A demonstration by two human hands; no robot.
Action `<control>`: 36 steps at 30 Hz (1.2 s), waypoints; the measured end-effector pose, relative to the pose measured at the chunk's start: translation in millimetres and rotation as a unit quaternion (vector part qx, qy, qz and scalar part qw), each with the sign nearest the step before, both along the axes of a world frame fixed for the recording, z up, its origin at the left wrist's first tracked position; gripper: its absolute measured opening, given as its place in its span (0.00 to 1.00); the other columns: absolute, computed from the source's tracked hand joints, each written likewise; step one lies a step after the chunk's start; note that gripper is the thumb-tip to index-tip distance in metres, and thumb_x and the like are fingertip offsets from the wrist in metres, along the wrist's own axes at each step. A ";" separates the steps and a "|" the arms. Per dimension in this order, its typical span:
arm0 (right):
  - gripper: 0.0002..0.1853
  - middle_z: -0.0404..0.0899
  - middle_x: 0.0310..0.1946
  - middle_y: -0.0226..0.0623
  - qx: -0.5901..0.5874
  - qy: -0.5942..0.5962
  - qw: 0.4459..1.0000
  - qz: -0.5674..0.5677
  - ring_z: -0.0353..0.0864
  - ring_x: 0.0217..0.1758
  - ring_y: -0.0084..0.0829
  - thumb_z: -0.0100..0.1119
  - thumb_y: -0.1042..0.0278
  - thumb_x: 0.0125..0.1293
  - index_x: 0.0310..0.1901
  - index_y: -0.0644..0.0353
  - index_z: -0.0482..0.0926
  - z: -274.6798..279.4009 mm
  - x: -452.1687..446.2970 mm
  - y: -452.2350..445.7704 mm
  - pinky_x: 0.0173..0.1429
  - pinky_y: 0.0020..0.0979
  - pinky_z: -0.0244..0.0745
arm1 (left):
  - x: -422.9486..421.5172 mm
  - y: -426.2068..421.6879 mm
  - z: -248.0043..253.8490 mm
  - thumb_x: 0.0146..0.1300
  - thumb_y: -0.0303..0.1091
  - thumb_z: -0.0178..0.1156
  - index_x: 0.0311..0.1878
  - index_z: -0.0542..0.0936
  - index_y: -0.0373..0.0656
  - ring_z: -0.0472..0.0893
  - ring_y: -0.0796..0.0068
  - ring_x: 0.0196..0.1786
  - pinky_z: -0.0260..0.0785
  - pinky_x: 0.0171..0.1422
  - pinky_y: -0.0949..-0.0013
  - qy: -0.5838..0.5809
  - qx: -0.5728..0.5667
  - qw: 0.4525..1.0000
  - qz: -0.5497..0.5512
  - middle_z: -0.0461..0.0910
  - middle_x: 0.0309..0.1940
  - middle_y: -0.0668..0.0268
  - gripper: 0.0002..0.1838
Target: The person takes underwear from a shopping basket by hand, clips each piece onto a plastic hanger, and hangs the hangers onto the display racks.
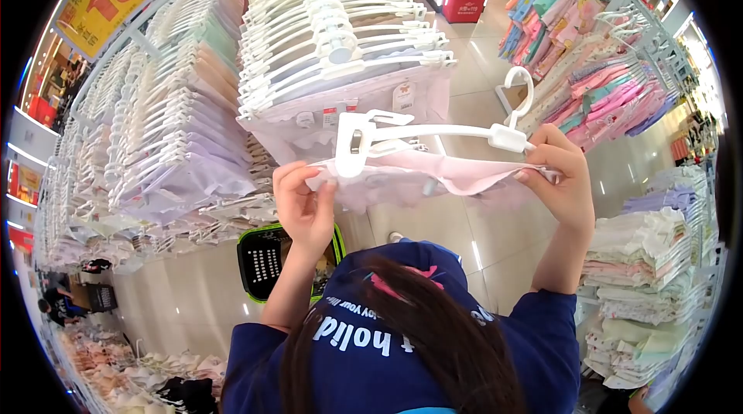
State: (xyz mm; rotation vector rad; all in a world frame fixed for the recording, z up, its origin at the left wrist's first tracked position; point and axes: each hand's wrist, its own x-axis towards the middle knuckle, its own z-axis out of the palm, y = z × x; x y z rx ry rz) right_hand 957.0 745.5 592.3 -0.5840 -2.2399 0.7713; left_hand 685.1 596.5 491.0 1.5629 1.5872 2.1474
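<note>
A pale pink garment (464,175) with a sheer lower edge is stretched between my two hands; its exact kind is unclear. My left hand (306,209) pinches its left end between thumb and fingers, just below the big clip of a white plastic clip hanger (433,131). At the other end, my right hand (559,174) grips the waistband corner, its fingers against the hanger's right end. The hanger lies along the garment's top edge, hook up and to the right. Whether the right clip bites the cloth is hidden by my fingers.
Straight ahead, a rack of white hangers (335,50) carries pale garments. More hanging clothes (182,159) are on the left, colourful ones (611,97) at the right. A black basket with a green rim (241,263) stands on the floor. Folded clothes (638,282) are stacked at right.
</note>
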 end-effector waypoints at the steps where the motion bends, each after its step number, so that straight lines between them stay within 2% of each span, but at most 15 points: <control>1: 0.10 0.66 0.24 0.31 0.023 -0.001 1.000 -0.015 0.63 0.28 0.26 0.68 0.75 0.43 0.24 0.63 0.74 -1.5 -0.3 -1.6 0.30 0.26 0.57 | -0.2 3.3 0.4 0.57 0.17 0.52 0.44 0.74 0.33 0.70 0.77 0.40 0.66 0.40 0.78 0.002 0.026 1.000 0.009 0.66 0.43 0.61 0.11; 2: 0.10 0.66 0.24 0.31 0.046 -0.003 0.998 -0.030 0.64 0.28 0.27 0.68 0.75 0.43 0.23 0.63 0.74 -4.1 -1.7 -3.2 0.30 0.27 0.57 | -0.6 6.4 5.0 0.56 0.15 0.54 0.40 0.77 0.33 0.71 0.79 0.35 0.66 0.36 0.80 0.004 0.040 0.999 0.024 0.69 0.39 0.63 0.09; 6: 0.10 0.67 0.24 0.32 0.147 -0.024 0.985 -0.087 0.65 0.29 0.31 0.68 0.75 0.41 0.23 0.62 0.74 -18.9 -5.2 -5.2 0.30 0.29 0.59 | -9.9 12.7 21.7 0.57 0.17 0.56 0.34 0.80 0.33 0.75 0.80 0.35 0.65 0.39 0.82 -0.114 -0.035 0.989 -0.090 0.77 0.36 0.64 0.05; 8: 0.10 0.67 0.24 0.32 0.155 -0.017 0.983 -0.097 0.65 0.28 0.32 0.68 0.75 0.41 0.23 0.62 0.74 -28.0 -3.9 -4.3 0.30 0.29 0.60 | -15.5 13.5 24.2 0.58 0.18 0.54 0.36 0.80 0.34 0.75 0.79 0.37 0.64 0.41 0.82 -0.176 -0.156 0.967 -0.098 0.77 0.36 0.64 0.06; 10: 0.09 0.67 0.23 0.32 0.166 -0.009 0.980 -0.105 0.65 0.28 0.32 0.68 0.75 0.41 0.23 0.62 0.75 -36.2 -4.2 -3.7 0.30 0.30 0.60 | -11.2 16.4 32.9 0.61 0.20 0.51 0.43 0.78 0.36 0.74 0.77 0.42 0.62 0.48 0.80 -0.185 -0.168 0.960 -0.129 0.75 0.37 0.64 0.10; 13: 0.09 0.68 0.23 0.32 0.164 -0.004 0.981 -0.106 0.65 0.28 0.32 0.68 0.75 0.40 0.23 0.61 0.75 -48.3 -6.5 -4.6 0.29 0.30 0.61 | -3.7 15.1 40.6 0.61 0.24 0.51 0.50 0.74 0.37 0.72 0.73 0.48 0.61 0.53 0.76 -0.056 -0.112 0.985 -0.119 0.73 0.42 0.63 0.14; 14: 0.09 0.68 0.23 0.32 0.169 -0.002 0.980 -0.103 0.65 0.28 0.32 0.68 0.75 0.40 0.23 0.61 0.76 -52.7 -7.8 -5.5 0.28 0.30 0.61 | -6.3 12.3 44.4 0.60 0.28 0.53 0.53 0.72 0.37 0.71 0.69 0.51 0.60 0.56 0.72 -0.006 -0.127 0.983 -0.133 0.71 0.48 0.59 0.17; 17: 0.09 0.69 0.23 0.32 0.171 0.009 0.981 -0.093 0.66 0.28 0.32 0.68 0.75 0.39 0.23 0.60 0.77 -65.7 -13.4 -8.5 0.27 0.29 0.61 | -3.8 11.4 56.4 0.58 0.30 0.56 0.50 0.73 0.37 0.72 0.66 0.50 0.61 0.56 0.69 0.048 -0.126 0.979 -0.156 0.73 0.47 0.57 0.16; 20: 0.08 0.70 0.24 0.32 0.149 0.025 0.985 -0.083 0.67 0.28 0.32 0.68 0.75 0.39 0.23 0.60 0.78 -82.0 -19.2 -10.2 0.27 0.29 0.62 | -2.8 11.0 44.4 0.55 0.27 0.60 0.39 0.77 0.35 0.76 0.70 0.39 0.66 0.44 0.73 0.046 -0.122 0.986 -0.108 0.77 0.37 0.59 0.09; 23: 0.09 0.72 0.28 0.33 0.085 0.021 0.994 -0.062 0.69 0.33 0.34 0.69 0.76 0.38 0.25 0.59 0.79 -92.9 -21.6 -15.4 0.31 0.27 0.65 | 2.1 13.4 44.1 0.54 0.23 0.61 0.34 0.78 0.34 0.77 0.74 0.34 0.67 0.36 0.77 0.036 -0.114 0.990 -0.071 0.78 0.33 0.61 0.05; 24: 0.11 0.72 0.37 0.38 0.075 0.024 0.996 -0.040 0.70 0.41 0.36 0.67 0.73 0.43 0.31 0.59 0.79 -95.0 -21.3 -15.7 0.41 0.30 0.68 | 2.3 14.6 44.9 0.53 0.23 0.61 0.34 0.78 0.34 0.77 0.74 0.34 0.67 0.35 0.77 0.040 -0.107 0.991 -0.071 0.78 0.33 0.61 0.05; 28: 0.21 0.68 0.48 0.51 0.107 0.227 0.962 -0.107 0.68 0.50 0.43 0.61 0.63 0.53 0.47 0.64 0.73 -113.8 -20.4 -17.9 0.55 0.40 0.63 | 8.7 14.2 55.8 0.51 0.22 0.63 0.34 0.78 0.36 0.78 0.74 0.30 0.69 0.32 0.76 0.166 -0.112 0.979 -0.030 0.78 0.33 0.62 0.06; 31: 0.20 0.69 0.49 0.50 0.040 0.289 0.955 -0.046 0.69 0.52 0.45 0.61 0.64 0.53 0.47 0.64 0.72 -105.5 -51.4 -26.7 0.56 0.41 0.64 | 19.4 15.4 59.0 0.49 0.23 0.64 0.34 0.78 0.38 0.78 0.71 0.27 0.70 0.29 0.74 0.203 -0.143 0.967 -0.051 0.78 0.33 0.63 0.08; 33: 0.17 0.73 0.45 0.48 0.074 0.169 0.983 0.018 0.73 0.48 0.43 0.62 0.66 0.54 0.44 0.64 0.73 -80.9 -75.0 -32.0 0.53 0.38 0.67 | 19.4 17.3 49.5 0.48 0.25 0.65 0.34 0.77 0.39 0.78 0.66 0.25 0.70 0.28 0.71 0.251 -0.151 0.955 -0.051 0.77 0.32 0.62 0.09; 36: 0.14 0.74 0.34 0.43 0.029 0.167 0.979 0.111 0.75 0.36 0.36 0.61 0.71 0.55 0.42 0.66 0.73 -81.4 -104.0 -35.5 0.41 0.31 0.70 | 21.0 13.4 54.4 0.49 0.26 0.64 0.34 0.77 0.39 0.77 0.65 0.25 0.70 0.28 0.70 0.260 -0.172 0.949 -0.043 0.77 0.32 0.62 0.08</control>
